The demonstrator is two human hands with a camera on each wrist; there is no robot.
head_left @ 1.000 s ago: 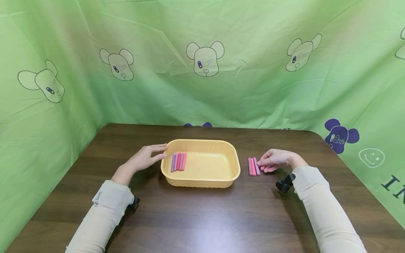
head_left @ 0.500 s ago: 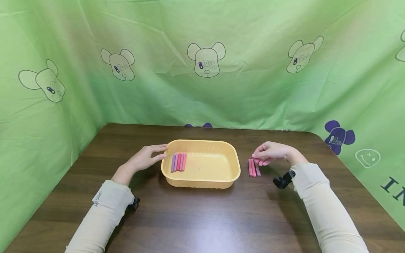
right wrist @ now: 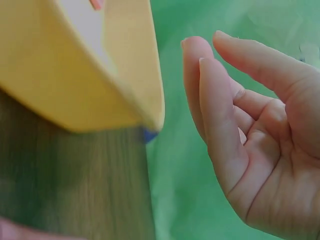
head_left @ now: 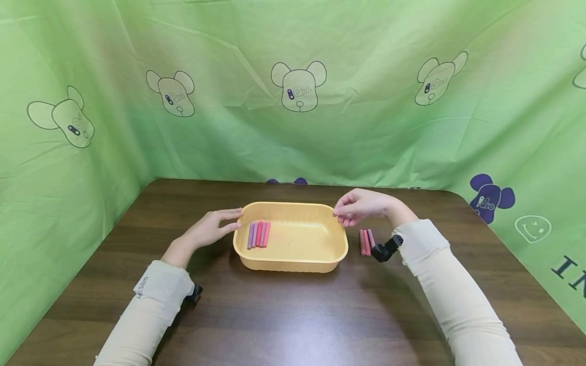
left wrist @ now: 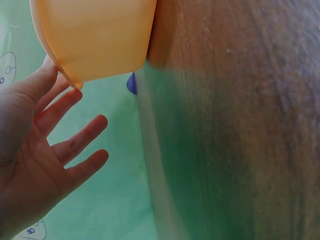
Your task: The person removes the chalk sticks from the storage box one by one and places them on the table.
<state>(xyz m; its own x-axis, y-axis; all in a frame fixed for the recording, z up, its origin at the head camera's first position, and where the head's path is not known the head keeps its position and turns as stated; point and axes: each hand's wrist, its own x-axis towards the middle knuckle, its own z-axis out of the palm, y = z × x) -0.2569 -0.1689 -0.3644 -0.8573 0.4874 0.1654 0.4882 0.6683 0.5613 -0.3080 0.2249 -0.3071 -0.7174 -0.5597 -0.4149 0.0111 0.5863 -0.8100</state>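
A yellow plastic tray (head_left: 288, 265) stands on the table; near its left end lies a row of several purple, red and pink chalk-like sticks (head_left: 259, 235). My left hand (head_left: 208, 229) rests its fairly straight fingers and thumb against the tray's left rim. At the tray's far right corner is my right hand (head_left: 363, 205), thumb and forefinger close together; the right wrist view shows a gap between them and nothing held. Two pink sticks (head_left: 364, 243) and a purple one (head_left: 370, 236) lie side by side on the table right of the tray, partly covered by the wrist camera.
The dark wooden table (head_left: 274, 315) carries the tray. Green printed cloth (head_left: 229, 147) hangs behind it and at both sides. A black wrist camera (head_left: 386, 249) hangs under the right sleeve, just over the loose sticks.
My right hand has moved left from the loose sticks to the tray's right corner, no longer touching the sticks. The left hand and the tray stay where they were.
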